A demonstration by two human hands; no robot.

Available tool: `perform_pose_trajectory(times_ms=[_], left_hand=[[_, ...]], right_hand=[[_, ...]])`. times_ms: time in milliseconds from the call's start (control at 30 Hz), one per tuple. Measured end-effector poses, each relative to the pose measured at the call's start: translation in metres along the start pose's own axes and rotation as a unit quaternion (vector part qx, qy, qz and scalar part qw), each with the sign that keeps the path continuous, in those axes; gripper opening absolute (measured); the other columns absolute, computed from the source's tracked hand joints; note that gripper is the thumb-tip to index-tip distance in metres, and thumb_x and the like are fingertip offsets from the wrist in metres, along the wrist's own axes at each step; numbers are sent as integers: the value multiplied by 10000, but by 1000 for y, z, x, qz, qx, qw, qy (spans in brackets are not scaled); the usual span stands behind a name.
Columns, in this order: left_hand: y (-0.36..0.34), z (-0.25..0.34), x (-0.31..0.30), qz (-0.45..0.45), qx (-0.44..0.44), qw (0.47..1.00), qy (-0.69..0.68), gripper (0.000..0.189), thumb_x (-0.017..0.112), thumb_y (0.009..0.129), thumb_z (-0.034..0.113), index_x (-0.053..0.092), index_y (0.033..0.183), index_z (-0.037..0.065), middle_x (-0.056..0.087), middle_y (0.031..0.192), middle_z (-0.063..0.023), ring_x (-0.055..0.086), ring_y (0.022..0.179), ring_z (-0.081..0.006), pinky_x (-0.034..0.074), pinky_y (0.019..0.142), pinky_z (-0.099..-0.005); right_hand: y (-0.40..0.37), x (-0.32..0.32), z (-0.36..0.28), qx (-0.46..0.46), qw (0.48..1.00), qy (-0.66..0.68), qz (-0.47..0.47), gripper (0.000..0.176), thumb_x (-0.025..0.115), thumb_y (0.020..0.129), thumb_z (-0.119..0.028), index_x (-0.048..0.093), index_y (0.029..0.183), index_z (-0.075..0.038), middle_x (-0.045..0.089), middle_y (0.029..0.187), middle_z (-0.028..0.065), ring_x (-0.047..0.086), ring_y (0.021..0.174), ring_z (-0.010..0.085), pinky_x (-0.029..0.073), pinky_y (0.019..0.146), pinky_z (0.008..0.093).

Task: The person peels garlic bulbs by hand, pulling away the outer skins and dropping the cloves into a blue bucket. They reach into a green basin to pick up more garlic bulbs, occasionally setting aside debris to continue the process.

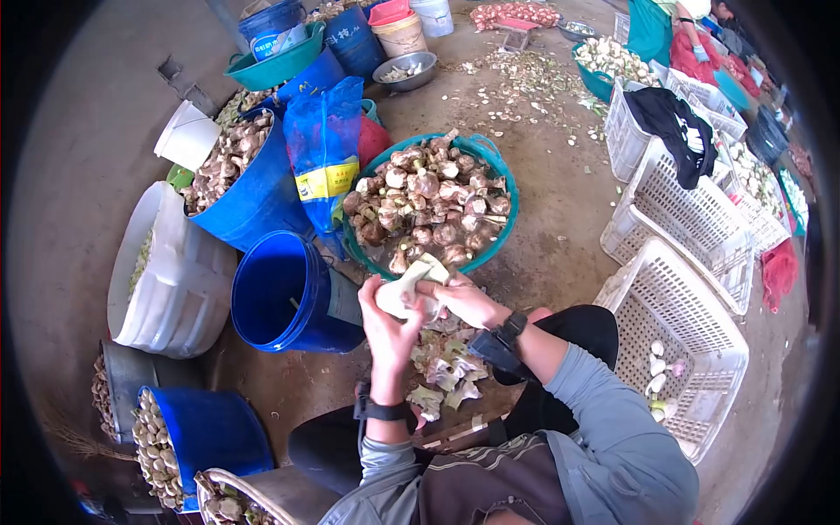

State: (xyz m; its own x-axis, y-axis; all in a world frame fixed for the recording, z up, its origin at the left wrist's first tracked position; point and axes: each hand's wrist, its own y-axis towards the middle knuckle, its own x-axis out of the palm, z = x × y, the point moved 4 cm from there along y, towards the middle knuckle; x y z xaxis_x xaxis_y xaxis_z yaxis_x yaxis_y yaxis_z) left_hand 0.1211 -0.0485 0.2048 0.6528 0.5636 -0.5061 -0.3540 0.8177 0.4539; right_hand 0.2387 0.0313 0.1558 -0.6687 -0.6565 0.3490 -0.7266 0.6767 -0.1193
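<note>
Both hands meet just in front of a round teal basin heaped with brownish bulbs. My left hand has its fingers wrapped round a pale, peeled bulb. From the other side my right hand grips the same bulb, its fingertips at the pale outer layer near the top. The right fingers partly cover the bulb, and whether they also hold a small tool cannot be made out. Below the hands, peeled-off skins lie on the floor.
An open blue bucket stands left of my hands. Farther left are a white tub and a blue barrel with bulbs. White crates line the right, the nearest holding several peeled bulbs. A co-worker's gloved hand is at upper right.
</note>
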Motion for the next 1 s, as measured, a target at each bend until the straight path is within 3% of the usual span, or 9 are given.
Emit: perform_pose_trajectory(times_ms=[167, 333, 400, 533, 700, 800, 867, 933, 1000], left_hand=[[9, -40, 5, -175, -279, 799, -504, 621, 291, 901, 554, 415, 1241, 49, 578, 1097, -98, 620, 837, -208, 529, 596, -296], [-11, -72, 27, -69, -218, 946, -228, 561, 615, 867, 339, 356, 1213, -18, 576, 1087, -130, 591, 874, -157, 500, 656, -258], [-5, -41, 20, -64, -310, 907, -278, 573, 674, 830, 291, 363, 1193, -24, 573, 1099, -138, 582, 897, -160, 484, 735, -264], [-5, -54, 28, -132, -236, 793, -546, 515, 609, 842, 440, 402, 1176, 108, 585, 983, -60, 421, 506, -38, 287, 380, -165], [-14, -70, 36, -112, -321, 778, -528, 400, 378, 978, 240, 441, 1269, -28, 559, 1173, -117, 548, 1088, -195, 438, 925, -333], [-21, -73, 47, -4, -397, 746, -535, 355, 370, 978, 232, 464, 1221, -9, 575, 1138, -135, 558, 1062, -224, 434, 943, -383], [-21, -90, 53, 45, -428, 561, -707, 313, 362, 979, 234, 489, 1147, 3, 591, 1086, -129, 556, 1060, -256, 432, 950, -402], [-13, -94, 46, 3, -320, 522, -790, 271, 360, 975, 223, 499, 1075, 12, 593, 1073, -118, 532, 1102, -281, 417, 972, -430], [-15, -142, 43, 163, -366, 492, -772, 283, 334, 978, 220, 493, 1073, 6, 578, 1119, -122, 520, 1122, -287, 414, 972, -461]], right_hand=[[-5, 22, -1, 11, 984, 170, -46, 311, 578, 903, -237, 534, 1163, -70, 610, 902, 5, 570, 727, 74, 468, 566, 229], [1, 14, 16, -107, 990, 82, -36, 355, 564, 911, -218, 510, 1219, -49, 617, 1034, 32, 594, 838, 92, 491, 700, 250], [-3, 8, 0, -43, 996, 79, -16, 356, 526, 930, -220, 485, 1232, -36, 592, 1092, 55, 585, 935, 130, 483, 823, 302], [3, 6, -12, 22, 936, 344, 70, 298, 417, 966, -299, 567, 1027, -49, 647, 897, 74, 609, 725, 123, 475, 568, 246], [8, -5, 6, 14, 941, 315, 122, 310, 386, 970, -308, 552, 955, -48, 599, 786, 52, 529, 595, 115, 405, 505, 242], [12, 7, 25, 33, 976, 207, 56, 244, 401, 936, -227, 545, 897, -35, 545, 725, 0, 458, 547, 73, 368, 473, 229], [11, 13, 12, 29, 958, 281, 45, 218, 421, 921, -213, 542, 884, -35, 500, 688, -24, 452, 542, 77, 385, 485, 231], [20, -9, 6, -35, 940, 332, -73, 199, 417, 914, -202, 533, 883, -44, 468, 665, -30, 466, 562, 82, 410, 519, 236], [10, -14, -23, -48, 942, 332, 16, 218, 402, 915, -230, 498, 800, -71, 432, 606, -27, 416, 516, 93, 381, 543, 238]])
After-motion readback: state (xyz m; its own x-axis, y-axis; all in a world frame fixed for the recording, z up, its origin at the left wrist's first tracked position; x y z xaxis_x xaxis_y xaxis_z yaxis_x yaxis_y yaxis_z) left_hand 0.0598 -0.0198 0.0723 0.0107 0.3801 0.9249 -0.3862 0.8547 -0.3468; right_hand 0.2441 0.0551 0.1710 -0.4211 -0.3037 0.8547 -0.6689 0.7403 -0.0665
